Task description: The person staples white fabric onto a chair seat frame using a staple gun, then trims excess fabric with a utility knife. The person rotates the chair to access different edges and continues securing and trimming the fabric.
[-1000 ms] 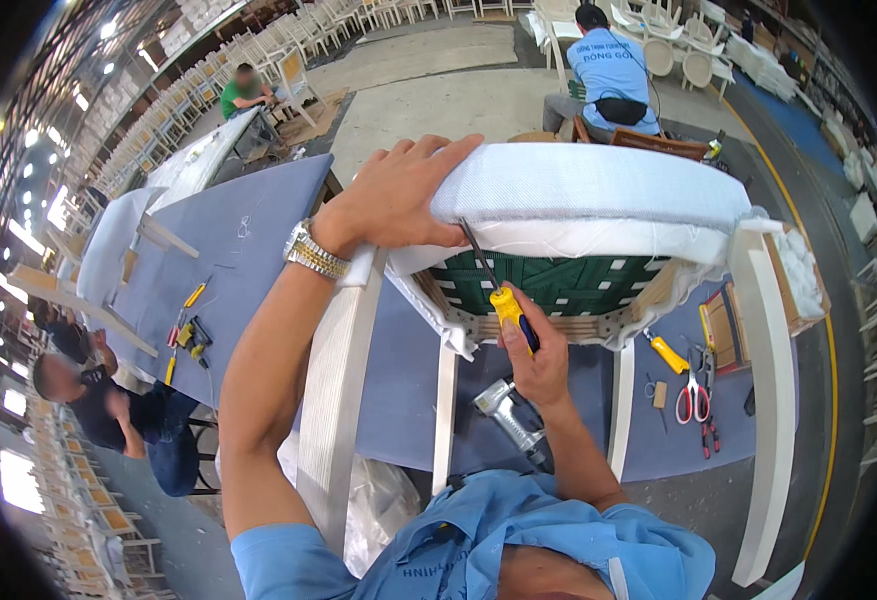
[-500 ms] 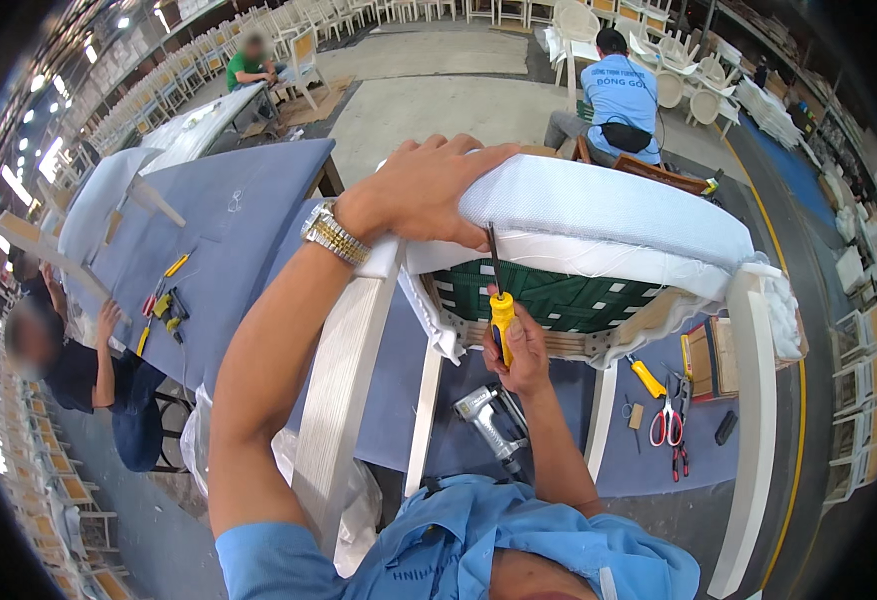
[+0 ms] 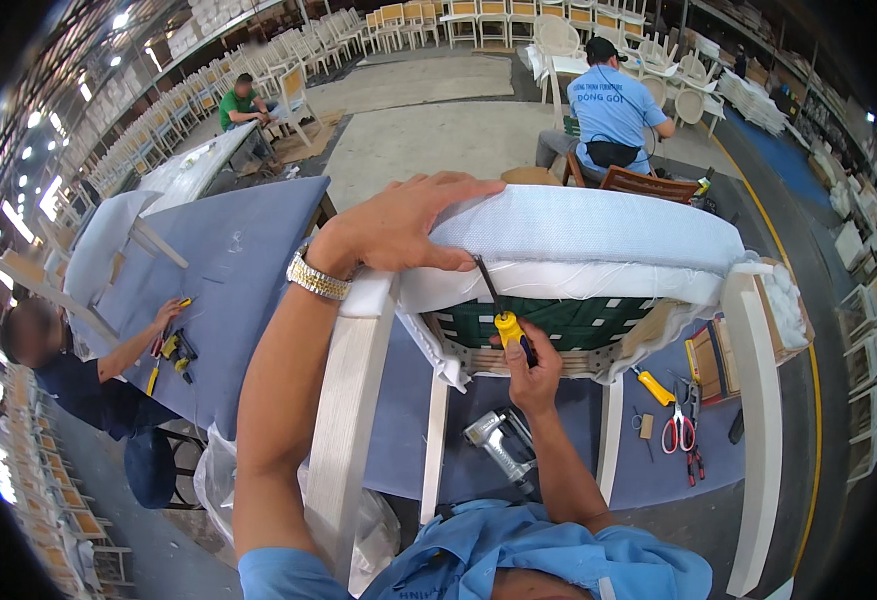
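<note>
A pale wooden chair with whitewashed legs point(image 3: 351, 400) lies with its underside toward me. Green webbing point(image 3: 569, 322) shows beneath its padded seat point(image 3: 599, 225), which is covered in light blue-white fabric. My left hand point(image 3: 409, 222) grips the seat's left corner, fingers over the top and thumb on the side. In my closed right hand point(image 3: 534, 372) is a yellow-handled screwdriver point(image 3: 510, 328). Its dark shaft slants up and left to the fabric edge beside my left thumb; whether the tip is under the fabric I cannot tell. Loose white threads hang along that edge.
On the blue-covered table below lie a nail gun point(image 3: 502, 445), red-handled scissors point(image 3: 678, 432), another yellow-handled tool point(image 3: 655, 387) and pliers point(image 3: 696, 465). A box point(image 3: 787, 310) with white stuffing stands at right. A co-worker's hand point(image 3: 169, 312) reaches over tools at left.
My right hand has shifted slightly right, and the screwdriver leans further left, its tip still at the fabric edge. The co-worker at left has moved a hand from the chair to the tools.
</note>
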The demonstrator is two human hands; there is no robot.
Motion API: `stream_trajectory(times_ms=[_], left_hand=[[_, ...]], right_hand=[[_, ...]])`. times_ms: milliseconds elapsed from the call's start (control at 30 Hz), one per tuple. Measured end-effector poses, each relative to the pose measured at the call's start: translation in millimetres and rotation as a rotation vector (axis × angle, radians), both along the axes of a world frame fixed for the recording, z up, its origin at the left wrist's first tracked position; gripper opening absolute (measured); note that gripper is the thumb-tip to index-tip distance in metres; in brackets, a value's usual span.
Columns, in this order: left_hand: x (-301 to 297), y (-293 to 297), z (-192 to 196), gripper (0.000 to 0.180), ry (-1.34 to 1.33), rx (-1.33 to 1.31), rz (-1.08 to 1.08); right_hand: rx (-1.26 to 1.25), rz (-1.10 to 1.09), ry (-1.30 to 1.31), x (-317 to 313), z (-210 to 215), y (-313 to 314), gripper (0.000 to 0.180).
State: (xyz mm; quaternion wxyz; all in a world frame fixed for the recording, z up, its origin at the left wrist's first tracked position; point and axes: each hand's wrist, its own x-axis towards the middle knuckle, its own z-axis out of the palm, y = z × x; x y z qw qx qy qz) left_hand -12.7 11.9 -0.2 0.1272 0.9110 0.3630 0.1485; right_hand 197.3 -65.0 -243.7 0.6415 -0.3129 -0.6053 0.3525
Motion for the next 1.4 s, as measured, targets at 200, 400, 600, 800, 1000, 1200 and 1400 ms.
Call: stream_trajectory(times_ms=[200, 400, 600, 800, 1000, 1200, 1400], left_hand=[[0.9, -5.6, 6.0, 0.087, 0.001, -0.059, 0.017], [2.9, -2.9, 8.4, 0.087, 0.008, -0.061, 0.014], [4.2, -4.7, 11.0, 0.089, 0.001, -0.089, 0.030], [9.1, -7.1, 13.9, 0.091, 0.021, -0.078, 0.037], [9.4, -8.7, 11.4, 0.093, 0.019, -0.098, 0.095], [11.0, -9.4, 13.5, 0.093, 0.018, -0.098, 0.071], [8.9, -4.5, 13.0, 0.093, 0.025, -0.130, 0.051]], right_hand=[[-0.306, 0.452, 0.202, 9.0, 1.3, 6.5, 0.055], [-0.340, 0.816, 0.466, 12.3, -1.5, 16.1, 0.057], [-0.143, 0.039, 0.020, 0.1, 4.8, 22.9, 0.036], [-0.174, 0.195, 0.014, 7.6, 18.9, 11.4, 0.040], [0.048, -0.203, -0.255, 7.6, 30.4, 27.4, 0.048], [-0.190, 0.408, -0.083, 4.4, 24.0, 31.6, 0.056], [-0.353, 0.515, 0.091, 0.6, 22.6, 43.4, 0.058]])
